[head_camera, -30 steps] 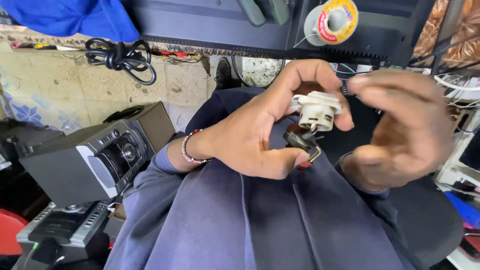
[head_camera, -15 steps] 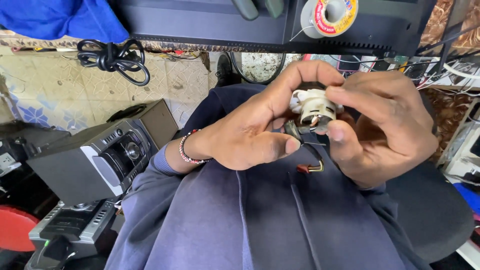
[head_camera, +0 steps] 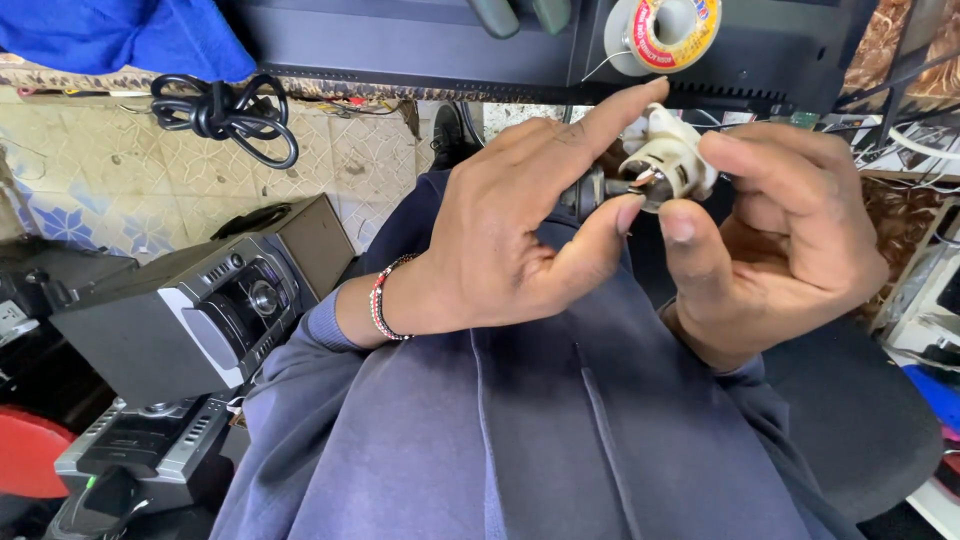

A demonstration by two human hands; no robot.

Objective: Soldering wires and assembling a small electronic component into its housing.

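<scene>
Above the lap, both hands' grip pinches a white socket (head_camera: 668, 160).

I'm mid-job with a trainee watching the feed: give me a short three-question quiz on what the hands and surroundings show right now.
1. True or false: both hands touch the small white round part.
2. Which wrist wears the beaded bracelet? A) left B) right
3. Fill in: the coiled black cable lies on the tiled ____.

Key:
1. True: the left hand pinches it with index finger and thumb, and the right hand grips it.
2. A.
3. Floor.
</scene>
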